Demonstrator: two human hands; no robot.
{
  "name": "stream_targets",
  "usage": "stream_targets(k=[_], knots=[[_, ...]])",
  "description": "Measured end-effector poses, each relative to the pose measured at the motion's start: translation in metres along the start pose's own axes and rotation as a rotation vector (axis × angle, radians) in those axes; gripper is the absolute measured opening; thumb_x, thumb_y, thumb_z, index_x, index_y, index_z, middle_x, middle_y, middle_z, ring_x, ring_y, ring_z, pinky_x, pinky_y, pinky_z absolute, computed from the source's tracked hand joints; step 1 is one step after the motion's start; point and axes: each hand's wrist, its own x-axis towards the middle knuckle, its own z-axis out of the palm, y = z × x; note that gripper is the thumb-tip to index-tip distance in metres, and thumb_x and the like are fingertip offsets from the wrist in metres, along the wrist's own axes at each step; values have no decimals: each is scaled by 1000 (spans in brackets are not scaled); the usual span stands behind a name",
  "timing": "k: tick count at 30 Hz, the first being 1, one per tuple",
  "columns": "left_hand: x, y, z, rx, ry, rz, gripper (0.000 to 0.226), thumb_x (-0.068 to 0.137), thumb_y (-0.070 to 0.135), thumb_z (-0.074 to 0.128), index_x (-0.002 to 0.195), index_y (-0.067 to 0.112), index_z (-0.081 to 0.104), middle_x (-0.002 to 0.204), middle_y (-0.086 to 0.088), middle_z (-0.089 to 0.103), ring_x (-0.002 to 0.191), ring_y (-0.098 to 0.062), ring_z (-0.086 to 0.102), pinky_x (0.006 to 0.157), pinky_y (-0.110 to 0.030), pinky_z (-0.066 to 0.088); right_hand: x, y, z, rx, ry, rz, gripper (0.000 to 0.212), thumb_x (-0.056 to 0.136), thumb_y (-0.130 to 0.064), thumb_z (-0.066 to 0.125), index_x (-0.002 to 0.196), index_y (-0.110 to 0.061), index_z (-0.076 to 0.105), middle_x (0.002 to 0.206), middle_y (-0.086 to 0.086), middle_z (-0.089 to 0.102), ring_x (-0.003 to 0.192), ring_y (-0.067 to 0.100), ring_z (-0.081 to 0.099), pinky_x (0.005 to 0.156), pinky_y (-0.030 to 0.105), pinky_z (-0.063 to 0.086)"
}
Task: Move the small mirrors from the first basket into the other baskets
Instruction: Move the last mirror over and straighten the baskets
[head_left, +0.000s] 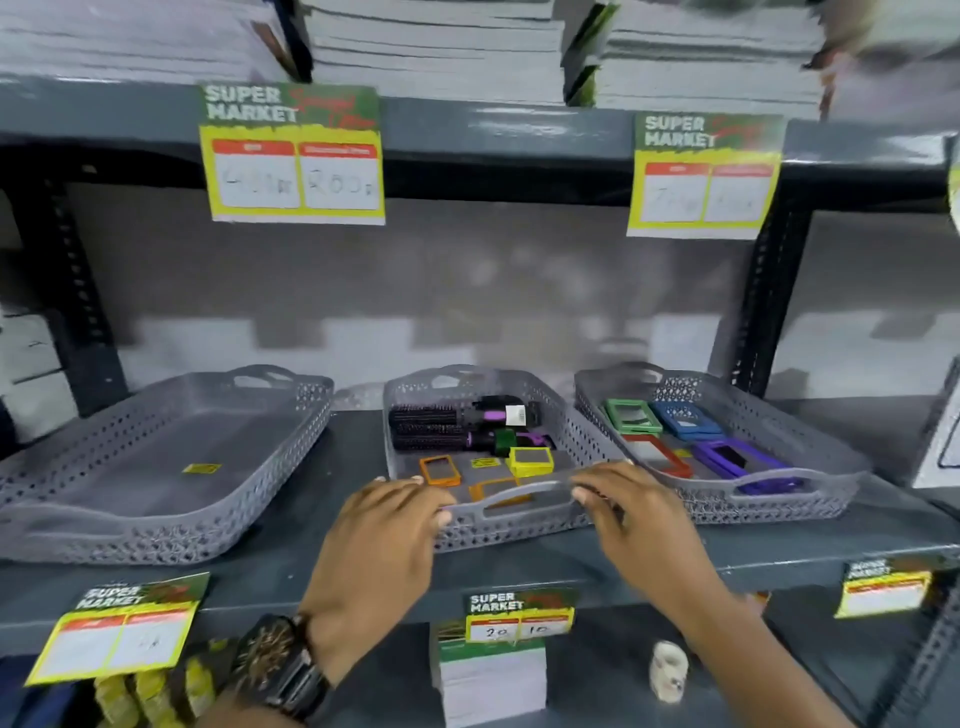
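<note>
Three grey perforated baskets stand on the shelf. The middle basket (519, 387) holds round hairbrushes (441, 418), a yellow-framed small mirror (531, 460), an orange-framed mirror (440, 470) and another orange one (496, 491) near the front. My left hand (384, 530) grips its front left corner. My right hand (631, 512) grips its front right corner beside the handle. The right basket (810, 506) holds green (631, 415), blue (685, 418), red (657, 454) and purple (737, 460) mirrors. The left basket (156, 530) holds only a yellow sticker.
Price cards hang from the upper shelf edge (293, 156) and the lower shelf edge (519, 616). Stacks of paper sit on the top shelf. A black upright post (763, 291) stands behind the right basket. A white box (940, 436) sits at the far right.
</note>
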Motion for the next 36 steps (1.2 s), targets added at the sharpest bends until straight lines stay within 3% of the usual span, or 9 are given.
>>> stream_targets(k=[6,14,18,21,23,26,30,33,36], knots=[[-9,-3,-10,14,24,-99,13,97,15,55,99,23,64,99,5,71,103,-21,64,81,-40,52,-2,-17,7,82,38,-88,23,85,1,75,102,-14,79,95,-2,73,86,19,66,78,27,55],[-16,1,-12,-15,25,-185,12,98,22,49,101,30,58,104,11,64,99,-19,60,74,-41,53,-4,-16,15,138,38,-75,27,86,3,73,106,-14,78,98,-3,72,92,21,66,92,46,56],[-16,6,-9,-11,26,-205,17,100,20,50,110,23,63,111,5,66,117,-22,57,91,-45,50,-5,-17,9,135,17,-83,23,92,-10,70,113,-17,75,108,-4,71,110,17,61,100,30,48],[-12,23,-5,-28,83,-163,36,99,33,44,129,20,57,131,5,57,135,-19,42,111,-40,35,-10,-9,-9,144,18,-36,29,96,-28,65,124,-20,69,123,-12,63,124,-2,44,105,9,28],[-6,44,4,-67,113,-102,44,98,39,45,138,21,50,141,7,48,142,-14,32,116,-35,26,-15,2,-25,145,85,-31,31,94,-27,65,123,-19,68,123,-14,60,126,-1,44,107,6,27],[10,84,29,-112,117,47,45,99,39,47,141,21,45,146,5,44,144,-14,28,120,-30,18,-25,31,-54,83,217,-2,32,89,-15,70,121,-15,70,121,-12,60,123,0,48,108,10,31],[41,127,63,-146,93,188,47,99,37,49,142,16,46,148,-2,48,143,-19,33,118,-37,28,-34,74,-87,-20,276,116,32,89,-7,70,120,-10,71,121,-9,62,128,9,50,107,17,36],[66,150,84,-54,65,238,49,100,34,47,145,14,42,149,-5,48,143,-23,34,121,-36,21,-38,98,-104,-82,247,145,34,92,-4,67,125,-11,69,128,-1,66,135,16,48,112,27,36],[87,167,98,62,-12,233,47,100,24,47,145,11,43,148,-8,51,143,-29,34,120,-46,21,-39,114,-114,-154,168,147,37,94,-4,64,130,-15,67,133,2,64,137,22,47,116,35,32]])
